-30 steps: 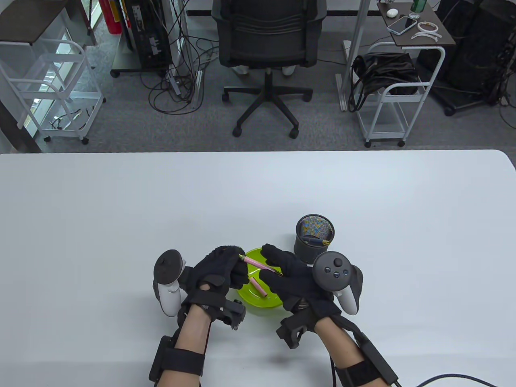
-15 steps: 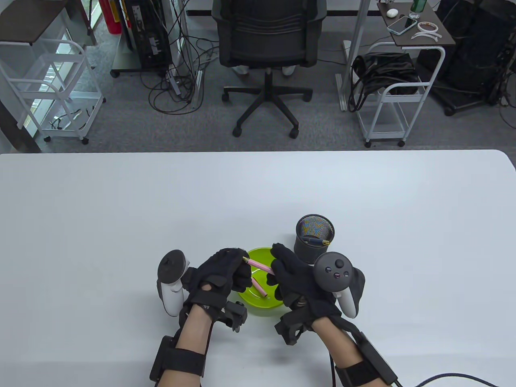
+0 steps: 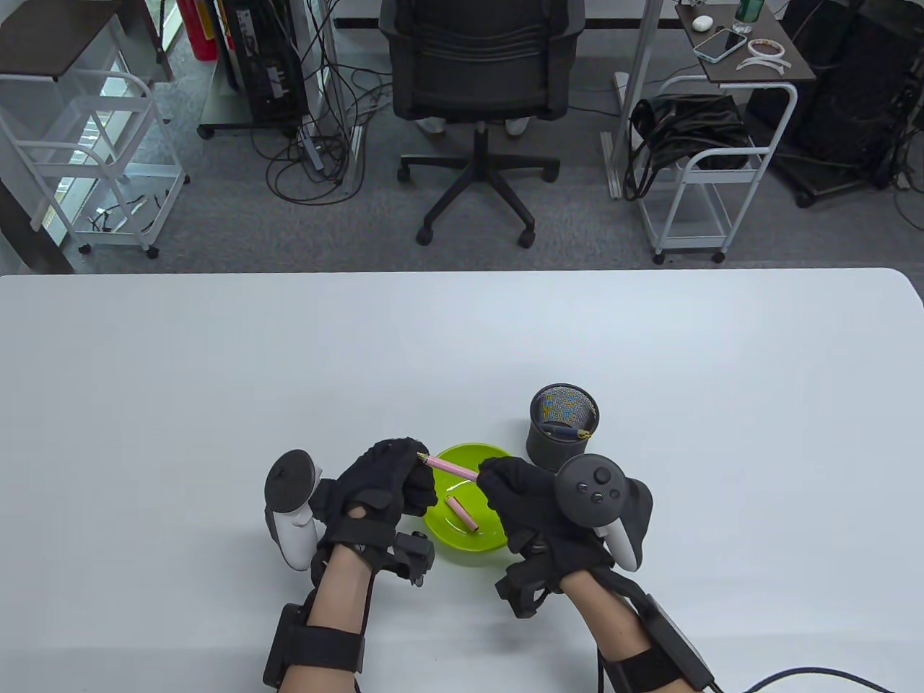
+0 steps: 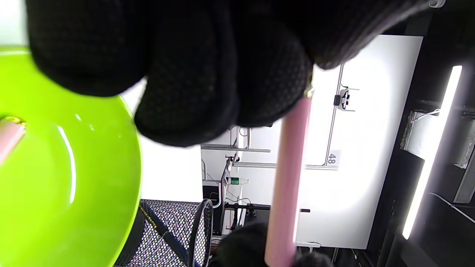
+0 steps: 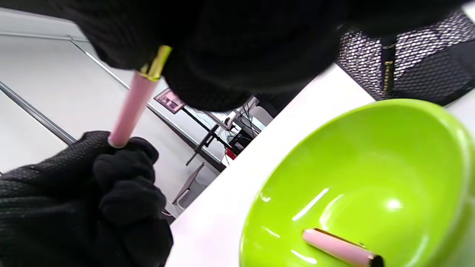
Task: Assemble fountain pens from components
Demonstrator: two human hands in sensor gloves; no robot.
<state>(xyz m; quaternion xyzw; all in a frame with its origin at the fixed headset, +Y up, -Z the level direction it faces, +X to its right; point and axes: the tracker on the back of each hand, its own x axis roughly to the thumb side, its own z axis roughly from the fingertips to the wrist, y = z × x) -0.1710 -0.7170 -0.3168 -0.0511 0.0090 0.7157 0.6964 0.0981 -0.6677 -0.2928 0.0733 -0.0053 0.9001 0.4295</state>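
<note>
Desk, white, carries every item listed, grouped near its front edge.

Green bowl sits between the two hands and holds one loose pink pen part, apparently a cap, lying on the bowl floor with a dark open end visible in the right wrist view. Judged not yet fitted.

Black mesh pen cup stands just behind the bowl on the right, with one dark pen inside showing a gold clip. This is probably a finished pen, though its lower part is hidden.

Left hand has its fingers curled round one end of the pink pen barrel.

Right hand pinches the barrel's other end, at a gold ring.

Barrel is held in the air above the bowl's far rim, spanning the gap between the hands.

Progress, as judged: a join on the barrel is in hand, capping and placing in the cup remain.

Not visible: both barrel ends, any nib, and whether the joint is fully seated, since the gloves cover them.
</note>
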